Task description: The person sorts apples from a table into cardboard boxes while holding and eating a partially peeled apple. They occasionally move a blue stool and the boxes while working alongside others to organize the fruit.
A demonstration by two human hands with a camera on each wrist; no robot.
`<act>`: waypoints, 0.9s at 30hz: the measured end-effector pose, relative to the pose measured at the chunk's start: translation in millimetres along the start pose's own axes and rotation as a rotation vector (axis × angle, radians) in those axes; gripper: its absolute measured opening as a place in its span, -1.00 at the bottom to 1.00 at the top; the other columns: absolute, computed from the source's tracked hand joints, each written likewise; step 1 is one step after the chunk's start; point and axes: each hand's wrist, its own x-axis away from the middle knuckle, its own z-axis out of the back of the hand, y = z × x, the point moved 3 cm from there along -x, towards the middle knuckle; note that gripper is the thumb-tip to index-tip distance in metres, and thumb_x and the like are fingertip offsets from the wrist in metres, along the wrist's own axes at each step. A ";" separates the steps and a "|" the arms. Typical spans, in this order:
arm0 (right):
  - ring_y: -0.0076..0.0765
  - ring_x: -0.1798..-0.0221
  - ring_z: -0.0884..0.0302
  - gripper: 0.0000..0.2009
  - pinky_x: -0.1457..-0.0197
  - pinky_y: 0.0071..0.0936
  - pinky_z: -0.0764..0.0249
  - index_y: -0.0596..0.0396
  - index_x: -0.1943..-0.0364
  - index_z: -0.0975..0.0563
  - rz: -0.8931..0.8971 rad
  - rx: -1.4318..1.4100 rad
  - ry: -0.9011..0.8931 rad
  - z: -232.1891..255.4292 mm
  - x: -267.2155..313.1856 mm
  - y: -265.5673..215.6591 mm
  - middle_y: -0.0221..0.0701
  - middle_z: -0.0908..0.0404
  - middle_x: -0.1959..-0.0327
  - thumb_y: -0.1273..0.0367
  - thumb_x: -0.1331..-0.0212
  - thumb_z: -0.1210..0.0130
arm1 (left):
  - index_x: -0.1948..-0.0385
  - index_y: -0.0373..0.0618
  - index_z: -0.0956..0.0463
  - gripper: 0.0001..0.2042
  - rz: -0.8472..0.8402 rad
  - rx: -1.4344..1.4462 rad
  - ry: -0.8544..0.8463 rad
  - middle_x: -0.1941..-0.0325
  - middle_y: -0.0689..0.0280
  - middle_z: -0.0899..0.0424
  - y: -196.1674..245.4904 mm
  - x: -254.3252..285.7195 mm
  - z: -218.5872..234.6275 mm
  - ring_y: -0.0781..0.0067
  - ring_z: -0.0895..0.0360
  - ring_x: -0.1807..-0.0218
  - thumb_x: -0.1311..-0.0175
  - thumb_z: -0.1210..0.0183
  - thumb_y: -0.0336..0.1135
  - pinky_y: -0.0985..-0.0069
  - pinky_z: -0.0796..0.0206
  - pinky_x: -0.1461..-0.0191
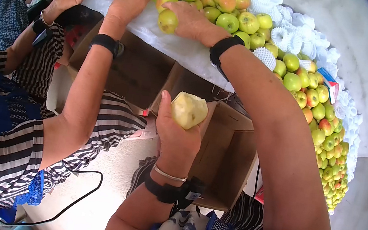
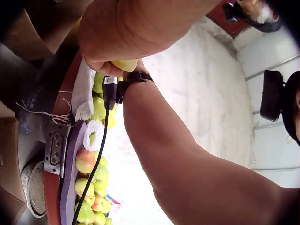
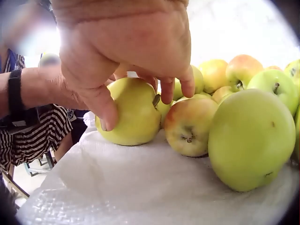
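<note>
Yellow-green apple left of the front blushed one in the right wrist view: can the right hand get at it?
Very likely yes: the right hand is over the yellow-green apple, thumb against its side, with no object in between. The blushed apple beside it may crowd the fingers slightly.

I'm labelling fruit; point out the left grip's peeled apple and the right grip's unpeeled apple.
Peeled apple (image 1: pixel 189 109), head view: middle of bare flesh.
Unpeeled apple (image 3: pixel 133 112), right wrist view: middle of visible skin.

The table (image 2: pixel 51 197) carries white sheeting (image 3: pixel 126 183), piled apples (image 1: pixel 249 23) and foam nets (image 1: pixel 294 40).
</note>
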 end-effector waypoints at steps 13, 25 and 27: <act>-0.08 -0.12 -0.26 -0.36 -0.08 -0.11 -0.23 -0.09 -0.09 -0.28 0.087 0.007 0.182 9.0 8.8 8.0 -0.23 -0.35 -0.02 0.30 0.25 -0.19 | 0.26 -0.15 -0.35 -0.62 -0.041 -0.051 -0.054 0.21 0.20 -0.46 -1.9 -0.7 4.9 0.21 -0.43 0.16 -0.20 0.01 0.03 0.21 -0.33 0.03; -0.60 0.32 -0.45 -0.81 0.21 -0.65 -0.36 0.18 0.32 -0.52 -0.203 -0.951 -0.281 45.9 282.2 -29.8 -0.46 -0.54 0.43 0.37 0.01 -0.09 | 0.08 -0.21 -0.29 -0.61 -0.138 -0.133 -0.049 0.05 0.04 -0.40 12.0 -13.1 18.5 -0.06 -0.36 0.02 -0.24 0.11 -0.06 0.01 -0.26 -0.06; -0.48 0.37 -0.50 -0.79 0.28 -0.57 -0.42 0.18 0.32 -0.54 -0.288 -0.987 -0.456 -23.3 329.4 -13.0 -0.40 -0.55 0.48 0.40 0.07 -0.15 | 0.07 -0.21 -0.28 -0.60 -0.152 -0.170 -0.066 0.03 0.02 -0.38 10.8 -14.8 18.7 -0.07 -0.35 0.01 -0.24 0.11 -0.06 0.01 -0.26 -0.06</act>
